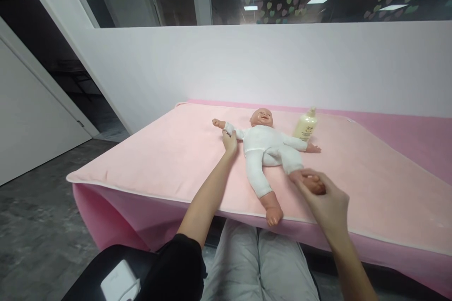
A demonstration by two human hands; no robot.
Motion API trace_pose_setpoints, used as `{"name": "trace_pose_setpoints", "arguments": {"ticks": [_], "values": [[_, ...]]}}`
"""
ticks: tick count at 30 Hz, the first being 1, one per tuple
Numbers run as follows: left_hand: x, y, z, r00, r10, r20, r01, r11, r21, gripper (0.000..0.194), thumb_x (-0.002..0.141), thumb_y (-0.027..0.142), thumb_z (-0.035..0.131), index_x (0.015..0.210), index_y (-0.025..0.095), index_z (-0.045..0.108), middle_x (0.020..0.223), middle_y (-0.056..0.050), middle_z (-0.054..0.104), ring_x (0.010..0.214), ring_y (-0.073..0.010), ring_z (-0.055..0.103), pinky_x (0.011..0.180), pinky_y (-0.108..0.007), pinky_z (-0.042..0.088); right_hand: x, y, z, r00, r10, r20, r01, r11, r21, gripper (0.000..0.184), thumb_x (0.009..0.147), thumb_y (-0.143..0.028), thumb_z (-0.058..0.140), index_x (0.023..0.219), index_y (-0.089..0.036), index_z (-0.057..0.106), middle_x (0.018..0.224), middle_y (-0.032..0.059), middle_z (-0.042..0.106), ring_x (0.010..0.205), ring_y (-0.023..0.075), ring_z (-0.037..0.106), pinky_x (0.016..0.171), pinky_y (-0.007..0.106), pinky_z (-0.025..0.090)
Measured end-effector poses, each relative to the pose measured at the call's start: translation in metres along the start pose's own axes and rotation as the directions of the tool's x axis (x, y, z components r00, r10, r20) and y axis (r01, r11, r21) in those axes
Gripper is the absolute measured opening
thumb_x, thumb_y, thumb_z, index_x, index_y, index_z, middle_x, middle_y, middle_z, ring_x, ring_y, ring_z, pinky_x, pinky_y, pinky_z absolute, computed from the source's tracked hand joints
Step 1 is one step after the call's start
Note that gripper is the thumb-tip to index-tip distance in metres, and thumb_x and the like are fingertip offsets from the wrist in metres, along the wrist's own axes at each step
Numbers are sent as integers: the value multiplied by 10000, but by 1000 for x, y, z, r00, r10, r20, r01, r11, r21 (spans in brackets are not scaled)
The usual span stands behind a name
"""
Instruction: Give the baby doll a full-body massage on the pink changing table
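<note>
A baby doll with a white cloth body lies on its back on the pink mat, head toward the wall and feet toward me. At the doll's arm on the left, my left hand has its fingers closed around the white sleeve near the wrist. My right hand grips the doll's foot on the right, thumb and fingers around the ankle, and that leg is bent outward. The other foot rests near the mat's front edge. Beside the doll's far arm stands a pale yellow pump bottle.
A light pink mat with white piping covers the table, over a darker pink cloth hanging at the front. Behind it rises a white wall with a window above. A white device with a cable lies at lower left.
</note>
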State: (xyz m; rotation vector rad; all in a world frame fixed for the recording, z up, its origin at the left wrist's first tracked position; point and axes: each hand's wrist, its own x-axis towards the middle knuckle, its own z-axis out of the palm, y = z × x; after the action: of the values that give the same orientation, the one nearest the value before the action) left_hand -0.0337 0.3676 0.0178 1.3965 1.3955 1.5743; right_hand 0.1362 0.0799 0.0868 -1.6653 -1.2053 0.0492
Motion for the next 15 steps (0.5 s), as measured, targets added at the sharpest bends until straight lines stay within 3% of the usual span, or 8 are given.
{"name": "trace_pose_setpoints", "arguments": {"ticks": [2,3,5,7,9,12,15], "values": [[-6,6,-2,995,101,2,-101,992,74,442,855,235,437,1292,166,431,1120,-112,601,1040,-234,577,888,-355,469,27,-14,6,996,-66,-61,66,998,6,309,697,-483,671,844,-212,684,855,32,697,776,198,639,702,275,468],[-10,9,-3,983,173,55,-179,974,135,462,848,209,441,1309,177,436,1129,-110,592,1063,-235,563,911,-353,457,41,-18,14,993,-97,-67,98,995,12,294,702,-473,662,835,-211,677,843,28,693,769,193,633,701,275,462],[-18,16,-4,925,294,240,-353,899,259,499,838,160,434,1333,220,458,1165,-108,564,1111,-239,528,942,-354,437,64,-16,36,987,-155,-30,156,987,36,256,724,-440,632,814,-203,665,823,31,685,761,186,618,696,276,450],[-23,21,-4,856,335,394,-474,811,342,509,845,140,415,1334,260,485,1215,-114,531,1153,-249,492,943,-362,432,78,-7,60,982,-178,58,175,983,53,228,743,-411,601,761,-188,644,767,35,673,727,181,604,683,279,441],[-25,22,-4,830,337,444,-512,775,371,507,854,139,395,1336,265,491,1232,-123,522,1164,-258,479,936,-376,434,81,-1,74,977,-179,116,175,984,42,238,775,-408,567,764,-183,643,744,35,664,701,178,596,673,283,433],[-20,16,-6,870,320,376,-441,847,299,494,854,159,407,1338,234,469,1168,-120,577,1105,-250,529,923,-377,446,65,-4,64,976,-191,108,186,981,54,246,786,-419,576,826,-190,657,807,32,682,738,180,615,686,277,440],[-9,6,-6,948,198,249,-239,960,148,384,840,207,458,1218,199,519,1053,-93,636,970,-233,601,850,-364,484,27,-7,34,989,-135,57,133,990,45,232,791,-424,593,877,-223,670,878,9,696,799,179,639,695,259,452]]}}
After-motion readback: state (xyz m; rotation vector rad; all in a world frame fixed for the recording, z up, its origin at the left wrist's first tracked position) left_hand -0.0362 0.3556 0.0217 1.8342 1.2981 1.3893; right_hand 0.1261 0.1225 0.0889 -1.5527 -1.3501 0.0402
